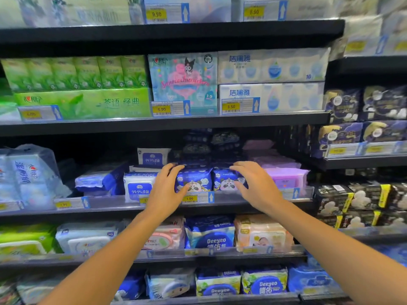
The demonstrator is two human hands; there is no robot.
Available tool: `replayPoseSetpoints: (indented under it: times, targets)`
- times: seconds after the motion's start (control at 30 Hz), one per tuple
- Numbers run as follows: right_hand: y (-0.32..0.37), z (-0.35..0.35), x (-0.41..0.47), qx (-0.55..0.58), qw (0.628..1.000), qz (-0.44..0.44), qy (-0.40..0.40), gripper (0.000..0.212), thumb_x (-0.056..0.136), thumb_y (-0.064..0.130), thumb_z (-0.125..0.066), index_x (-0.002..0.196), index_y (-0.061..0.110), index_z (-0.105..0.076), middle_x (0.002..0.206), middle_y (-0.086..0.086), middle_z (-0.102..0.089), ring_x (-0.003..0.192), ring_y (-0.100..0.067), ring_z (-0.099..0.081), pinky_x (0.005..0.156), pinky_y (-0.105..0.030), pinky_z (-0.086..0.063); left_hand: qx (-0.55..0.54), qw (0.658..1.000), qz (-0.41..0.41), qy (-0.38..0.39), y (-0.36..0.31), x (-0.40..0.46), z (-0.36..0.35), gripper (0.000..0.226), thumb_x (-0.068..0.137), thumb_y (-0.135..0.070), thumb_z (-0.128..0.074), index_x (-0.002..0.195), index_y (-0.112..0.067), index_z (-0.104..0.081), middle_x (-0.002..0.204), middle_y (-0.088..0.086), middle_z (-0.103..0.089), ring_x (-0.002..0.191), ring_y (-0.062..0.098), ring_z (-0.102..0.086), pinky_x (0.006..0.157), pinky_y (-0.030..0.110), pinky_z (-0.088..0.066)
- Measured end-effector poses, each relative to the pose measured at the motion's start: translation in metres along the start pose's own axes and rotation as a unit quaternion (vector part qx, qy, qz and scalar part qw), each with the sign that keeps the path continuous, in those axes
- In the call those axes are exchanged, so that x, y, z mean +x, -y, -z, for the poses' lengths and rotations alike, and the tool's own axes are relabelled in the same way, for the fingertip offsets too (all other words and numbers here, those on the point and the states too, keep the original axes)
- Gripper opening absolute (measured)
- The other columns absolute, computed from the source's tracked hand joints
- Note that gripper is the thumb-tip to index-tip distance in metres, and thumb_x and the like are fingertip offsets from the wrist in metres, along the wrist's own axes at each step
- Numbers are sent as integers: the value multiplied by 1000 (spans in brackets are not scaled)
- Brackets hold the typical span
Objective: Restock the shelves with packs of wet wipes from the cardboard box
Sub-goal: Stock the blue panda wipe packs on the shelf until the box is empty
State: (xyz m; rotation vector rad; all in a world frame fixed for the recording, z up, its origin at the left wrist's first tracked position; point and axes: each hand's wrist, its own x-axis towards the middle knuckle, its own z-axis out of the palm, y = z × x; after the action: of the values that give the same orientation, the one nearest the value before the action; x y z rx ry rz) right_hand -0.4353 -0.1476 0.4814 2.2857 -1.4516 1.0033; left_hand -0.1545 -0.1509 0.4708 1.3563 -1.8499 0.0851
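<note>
Two small blue panda-print wet wipe packs stand side by side at the front of the middle shelf (231,202): the left pack (198,180) and the right pack (224,179). More dark blue packs are stacked behind them. My left hand (167,190) reaches in with fingers spread, touching the left side of the left pack. My right hand (255,186) mirrors it, fingers spread against the right side of the right pack. Neither hand curls round a pack. The cardboard box is out of view.
White 99.9% wipe packs (138,187) sit left of my hands, purple packs (286,179) to the right. A clear price rail with yellow tags (190,198) fronts the shelf. Tissue packs fill the shelf above (182,82); Deeyeo wipes (211,234) fill the shelves below.
</note>
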Motion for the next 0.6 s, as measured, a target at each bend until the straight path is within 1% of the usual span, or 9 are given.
replayPoseSetpoints:
  times: [0.07,0.1,0.17,0.2,0.27,0.33,0.4,0.5,0.6]
  targets:
    - [3,-4,-17,-12,999,32,-28,44,92,23,-69,134,15,-60,138,-1,-57,131,-20,-49,112,-36,-41,40,997,-65,-29,-1,-16,-4,52,93,-30,-67,141,-22,-49,151,-3,-36,139,17,-33,103,30,-41]
    - [4,-7,-26,-16,999,38,-29,44,92,25,-68,134,16,-60,139,0,-56,132,-19,-48,112,-35,-41,57,993,-102,-34,-2,-23,-6,47,93,-29,-66,138,-21,-52,149,-3,-39,139,18,-33,105,31,-41]
    - [7,-15,-43,-42,998,41,-21,45,94,34,-63,137,18,-57,140,2,-55,132,-19,-47,111,-37,-43,88,984,-156,-12,-4,-37,-14,41,95,-33,-60,134,-22,-55,144,-4,-45,136,19,-38,109,36,-42]
    - [9,-19,-49,-64,997,37,-13,48,95,41,-58,139,20,-55,141,2,-54,131,-21,-48,109,-39,-44,102,981,-168,4,-6,-41,-18,42,97,-38,-55,136,-23,-54,144,-6,-47,136,18,-40,110,38,-42]
    - [12,-27,-56,-95,995,17,9,56,96,53,-48,144,24,-47,143,4,-51,130,-24,-48,109,-41,-43,116,980,-158,28,-10,-45,-23,49,99,-48,-42,141,-24,-50,146,-8,-49,137,17,-41,112,40,-40]
    - [13,-32,-54,-97,995,11,16,57,96,57,-43,146,29,-39,145,6,-50,127,-26,-49,109,-42,-42,116,983,-135,37,-16,-42,-25,54,99,-52,-35,143,-25,-48,146,-8,-50,137,15,-42,112,38,-40]
    - [13,-34,-49,-94,995,9,21,56,97,57,-40,145,30,-36,145,7,-49,126,-27,-49,110,-43,-41,120,984,-125,47,-23,-40,-25,54,99,-53,-35,144,-25,-46,145,-8,-51,136,15,-43,112,37,-39]
    - [15,-29,-49,-99,995,1,30,59,96,58,-34,145,27,-41,146,5,-50,129,-26,-49,113,-43,-39,122,982,-126,68,-27,-42,-21,54,100,-52,-39,147,-26,-41,148,-8,-47,138,15,-39,115,36,-34]
    - [20,-20,-59,-93,995,14,28,59,96,55,-38,146,24,-44,146,3,-50,135,-25,-45,115,-43,-36,118,978,-149,82,-21,-50,-13,55,101,-48,-43,151,-25,-37,155,-7,-39,145,14,-32,120,39,-28]
